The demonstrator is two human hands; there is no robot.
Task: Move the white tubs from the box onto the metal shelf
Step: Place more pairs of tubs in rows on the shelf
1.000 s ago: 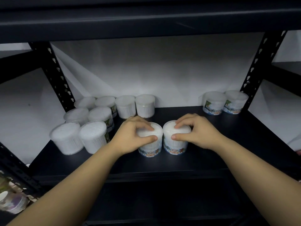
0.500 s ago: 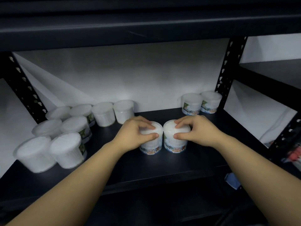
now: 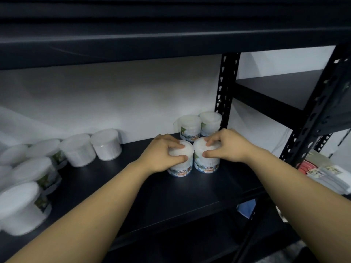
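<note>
Both hands have slid their pair rightward along the black metal shelf (image 3: 171,202) — the left hand (image 3: 161,154) clamped on one round white plastic tub (image 3: 180,168), the right hand (image 3: 226,149) on its twin (image 3: 207,164) — just before two back-corner tubs (image 3: 199,124); release looks near.

Both forearms extended forward, left hand (image 3: 163,154) and right hand (image 3: 227,147) curled, fingers gripping

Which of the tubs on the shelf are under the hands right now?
The two tubs standing side by side at mid-shelf: the left hand grips one tub, the right hand the other. All other tubs stand untouched.
</note>
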